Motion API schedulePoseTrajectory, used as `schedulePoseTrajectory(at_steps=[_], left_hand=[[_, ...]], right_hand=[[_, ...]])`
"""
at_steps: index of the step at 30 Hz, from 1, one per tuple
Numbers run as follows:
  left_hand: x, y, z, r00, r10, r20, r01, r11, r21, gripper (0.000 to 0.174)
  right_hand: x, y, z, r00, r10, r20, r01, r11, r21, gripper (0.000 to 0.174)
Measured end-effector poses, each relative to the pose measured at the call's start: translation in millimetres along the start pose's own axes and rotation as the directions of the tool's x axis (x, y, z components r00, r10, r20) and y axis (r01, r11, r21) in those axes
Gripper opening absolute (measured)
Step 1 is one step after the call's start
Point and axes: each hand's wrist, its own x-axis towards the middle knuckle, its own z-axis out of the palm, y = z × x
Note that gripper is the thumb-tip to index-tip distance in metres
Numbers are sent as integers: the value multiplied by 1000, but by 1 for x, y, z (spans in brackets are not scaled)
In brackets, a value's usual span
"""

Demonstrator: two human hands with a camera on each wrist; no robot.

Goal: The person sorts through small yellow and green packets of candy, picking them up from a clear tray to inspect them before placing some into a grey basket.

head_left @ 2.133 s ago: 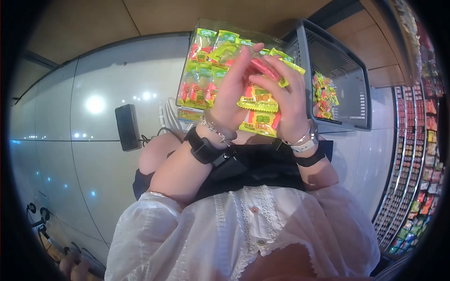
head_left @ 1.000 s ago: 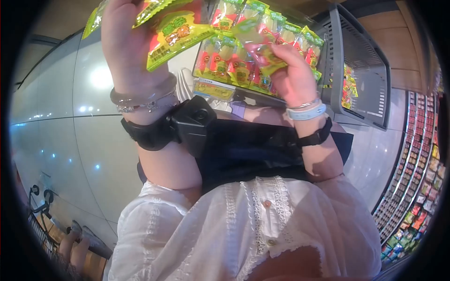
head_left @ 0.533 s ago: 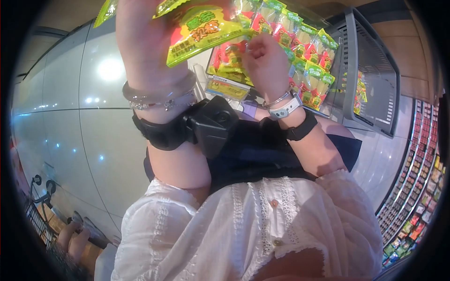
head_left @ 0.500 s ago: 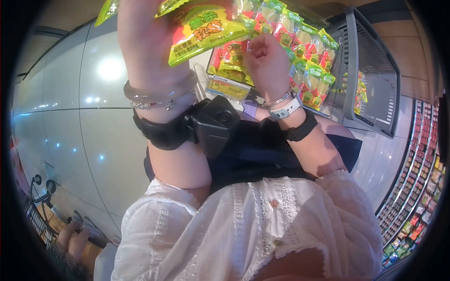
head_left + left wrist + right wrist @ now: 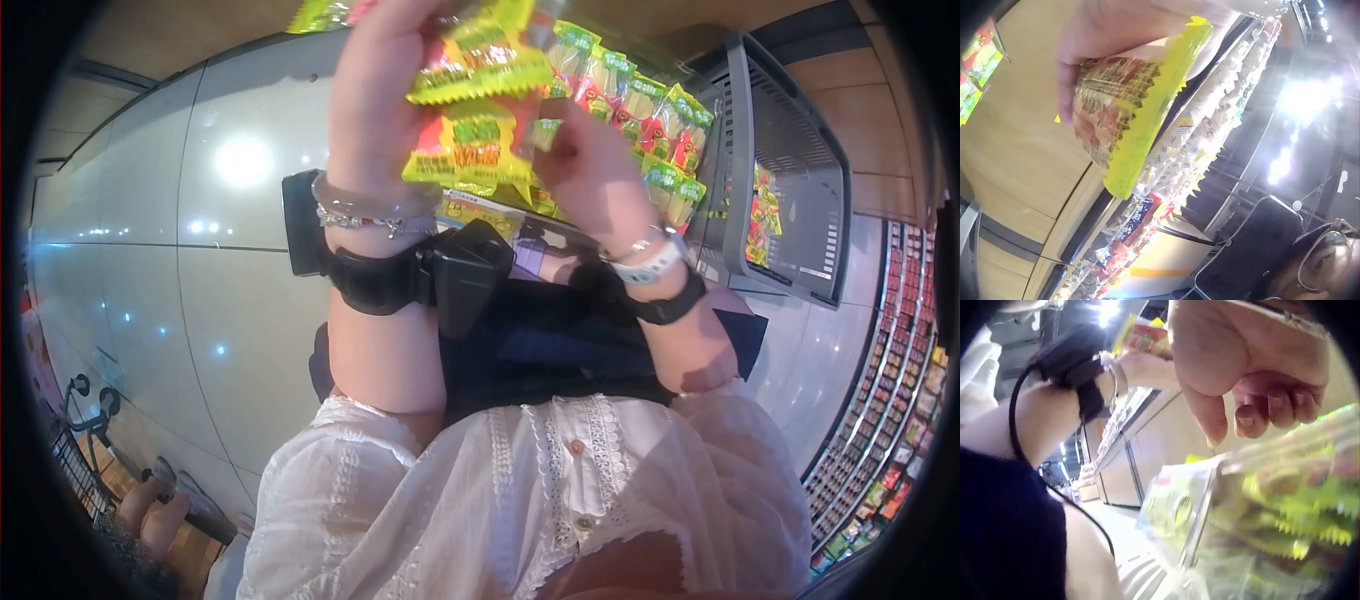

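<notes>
My left hand [image 5: 385,120] grips the snack packets [image 5: 470,150], now swung in from the left to just beside my right hand [image 5: 590,175]. That hand is curled and empty, by the clear box [image 5: 1209,500].

Your left hand [image 5: 1129,28] grips a yellow-edged snack packet [image 5: 1116,115], fingers [image 5: 1065,87] curled over its side. Stocked store shelves [image 5: 1222,112] run behind it, beside a wooden panel [image 5: 1016,162].

Glossy pale tiled floor [image 5: 180,330]
A grey plastic basket [image 5: 745,150] stands on the floor at the far right edge, with a few snack packets [image 5: 762,215] inside. A black phone [image 5: 298,225] lies flat on the tiles further left, partly hidden.
</notes>
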Motion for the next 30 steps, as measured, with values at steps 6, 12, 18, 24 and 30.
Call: schedulePoseTrajectory(at_steps=[6, 12, 18, 24, 30], left_hand=[[-3, -38, 34, 976, -217, 35, 218, 976, -27, 27], [-4, -62, 44, 917, -380, 120, 362, 920, 150, 29], [-2, -65, 41, 878, -459, 136, 453, 888, 77, 30], [-8, -62, 46, 870, -475, 129, 476, 879, 27, 31], [-2, -69, 37, 927, -344, 151, 272, 892, 362, 31]], right_hand=[[-6, -2, -55, 917, 159, -366, 80, 825, 560, 19], [-11, 1, -79, 946, -211, -247, 226, 974, 33, 27], [-10, 14, -88, 932, -323, -161, 310, 945, -103, 27], [-8, 17, -92, 912, -381, -152, 360, 922, -144, 18], [-5, 1, -90, 959, -141, -245, 181, 972, 150, 26]])
